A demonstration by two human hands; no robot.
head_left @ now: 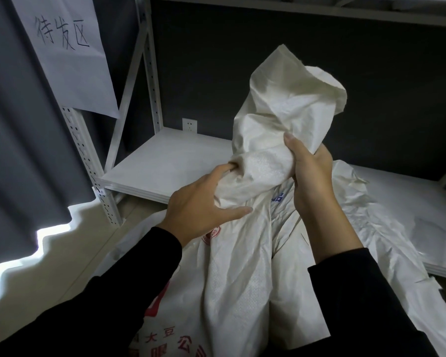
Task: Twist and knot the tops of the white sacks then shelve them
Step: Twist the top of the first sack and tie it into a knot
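Black sleeves [101, 305] are filling the bottom of the frame, and between them the white sack [237, 266] is rising, red print showing at lower centre. We're judging it soft, woven and a little slick, creasing freely; how full or heavy it is we cannot tell. Its long axis is running from bottom centre upward, and the open mouth [294, 83] is pointing up, flaring toward the upper right. Both hands are busy. The left hand [198, 207] is gripping the twisted neck [263, 166], fingers tucked into a fold. The right hand [312, 176] is clamping the same neck from the right. We're reckoning that gathered neck is the place to hold for knotting, with a hand under the body for lifting. The shelf [165, 161] is waiting just behind, centre left.
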